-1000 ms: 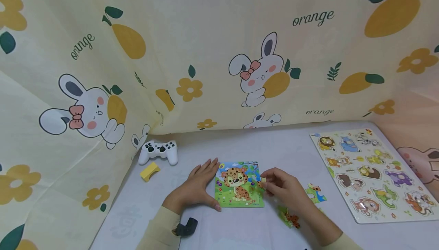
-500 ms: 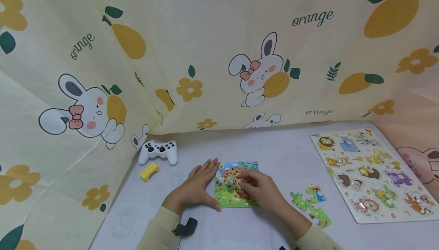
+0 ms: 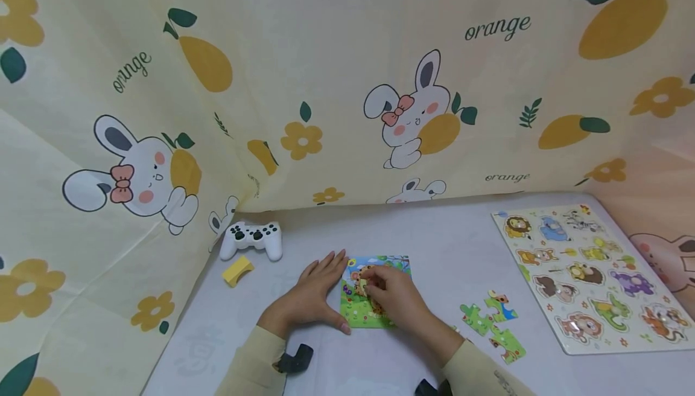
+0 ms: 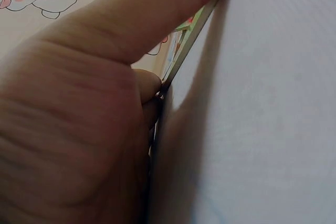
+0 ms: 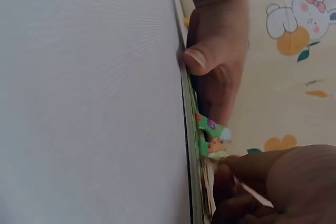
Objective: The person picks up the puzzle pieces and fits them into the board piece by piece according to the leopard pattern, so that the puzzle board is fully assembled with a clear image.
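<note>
The square leopard puzzle board (image 3: 358,317) lies flat on the white table. My left hand (image 3: 306,299) rests along its left edge, with its fingers extended and the thumb near the lower left corner. Over the middle of the board, my right hand (image 3: 399,302) pinches a jigsaw piece (image 5: 212,129) by its edge. In the right wrist view that piece stands tilted up from the board, showing green and orange print. The right hand hides much of the leopard picture. The left wrist view shows the left thumb (image 4: 152,14) against the board's edge.
Several loose jigsaw pieces (image 3: 478,320) lie to the right of the board. Further right is a large animal peg puzzle (image 3: 570,299). At the back left sit a white game controller (image 3: 251,240) and a yellow block (image 3: 237,271). A printed curtain (image 3: 336,82) encloses the table.
My right hand has moved left from the board's right edge to over its middle, carrying the jigsaw piece, uncovering loose pieces on the right. The left hand has stayed in place.
</note>
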